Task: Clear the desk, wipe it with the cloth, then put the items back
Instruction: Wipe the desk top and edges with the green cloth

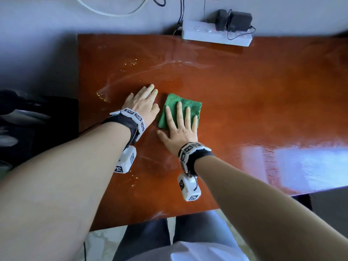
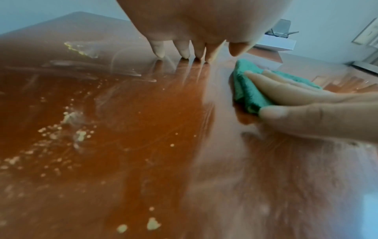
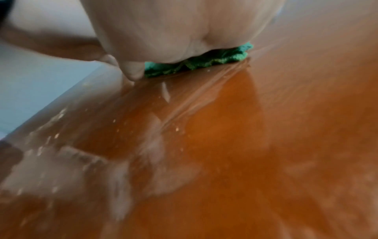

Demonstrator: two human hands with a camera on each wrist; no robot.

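You are in the wiping step: the desk (image 1: 244,110) carries nothing that needs moving now, and putting the items back is not yet begun. Your right hand (image 1: 180,129) lies flat on the folded green cloth (image 1: 185,102), fingers straight and spread, pressing it down near the middle of the desk, somewhat toward the left edge. Your left hand (image 1: 144,103) rests just beside the cloth on its left, fingers straight, tips on the bare wood, grasping nothing.

Pale crumbs (image 2: 71,122) and smears lie between the cloth and the left edge, with more toward the front edge. The next move probably calls for sweeping the cloth that way under firm pressure, and your left hand sits right in that path, so lift it clear first.

A white power strip (image 1: 216,32) with black adapters (image 1: 233,20) plugged in sits at the back edge, well apart; keep the damp cloth off it.
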